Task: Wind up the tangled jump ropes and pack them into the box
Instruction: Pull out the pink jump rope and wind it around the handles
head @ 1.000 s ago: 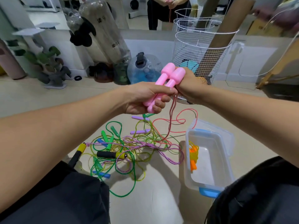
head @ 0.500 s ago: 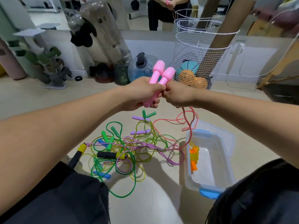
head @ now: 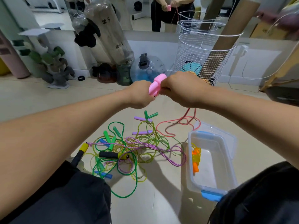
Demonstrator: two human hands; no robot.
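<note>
Pale tiled floor, viewed from above by a seated or crouching person; a white wire basket (head: 203, 59) and a water jug (head: 148, 68) stand against the far wall. Both hands are raised together over the floor. The left hand (head: 140, 94) is closed around the pink handles (head: 156, 85), which are held side by side. The right hand (head: 182, 89) is curled tight against the same handles; it appears to pinch the red cord (head: 179, 122) there, though the fingers themselves are hidden. That cord drops from the hands and lies in loose loops on the floor just beside the far end of the box (head: 226, 143). The box is clear plastic with blue clips, open, and holds one wound orange-handled rope (head: 195, 159) at its left wall. The remaining tangle (head: 129, 149) of green, yellow, purple and black-handled ropes lies left of the box, untouched. Assessment: the pink rope is being wound; the task is at an early stage. The next move calls for drawing up the slack cord and wrapping it round the paired handles without snagging the tangle.
</note>
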